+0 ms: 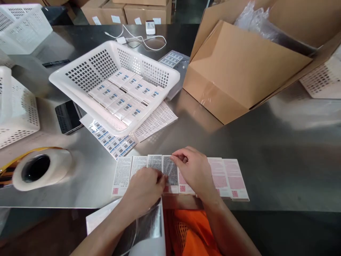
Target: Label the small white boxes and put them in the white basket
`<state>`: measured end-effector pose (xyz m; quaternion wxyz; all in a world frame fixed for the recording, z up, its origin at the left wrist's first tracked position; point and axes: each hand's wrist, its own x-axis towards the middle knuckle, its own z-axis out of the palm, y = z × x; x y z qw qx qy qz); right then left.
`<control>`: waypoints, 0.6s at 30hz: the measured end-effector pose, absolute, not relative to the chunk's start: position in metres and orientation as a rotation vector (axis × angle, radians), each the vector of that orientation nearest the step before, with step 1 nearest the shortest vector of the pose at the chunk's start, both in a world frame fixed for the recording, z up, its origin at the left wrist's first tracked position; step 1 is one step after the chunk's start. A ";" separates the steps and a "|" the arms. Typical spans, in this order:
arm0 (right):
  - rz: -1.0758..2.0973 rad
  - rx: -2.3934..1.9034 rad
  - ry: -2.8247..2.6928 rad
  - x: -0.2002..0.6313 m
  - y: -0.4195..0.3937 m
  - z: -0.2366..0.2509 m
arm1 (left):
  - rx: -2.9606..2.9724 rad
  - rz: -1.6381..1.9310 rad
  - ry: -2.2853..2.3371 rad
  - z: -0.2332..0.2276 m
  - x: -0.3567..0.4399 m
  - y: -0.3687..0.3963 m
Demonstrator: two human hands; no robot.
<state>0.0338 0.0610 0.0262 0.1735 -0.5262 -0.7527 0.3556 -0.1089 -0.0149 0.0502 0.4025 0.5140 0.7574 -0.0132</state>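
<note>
Lay apparent clear film [174, 172] taut and square on fourth box from left [170, 190], at near edge of metal table [287, 174], with right hand [195, 170] pinched on film's top and left hand [146, 181], apart, curled lower in unreadable grip.

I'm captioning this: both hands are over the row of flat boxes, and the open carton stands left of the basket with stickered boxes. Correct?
Wrong side: the head view shows the open carton right of the basket. The left hand and right hand are over the row of flat boxes.
</note>
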 end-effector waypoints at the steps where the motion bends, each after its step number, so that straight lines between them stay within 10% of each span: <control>1: 1.003 -1.489 -2.119 0.034 0.062 0.026 | 1.288 -0.036 1.917 0.050 -0.109 -0.014; 18: 1.068 -1.161 -2.390 0.061 0.038 0.035 | 1.278 0.194 1.950 0.050 -0.107 -0.028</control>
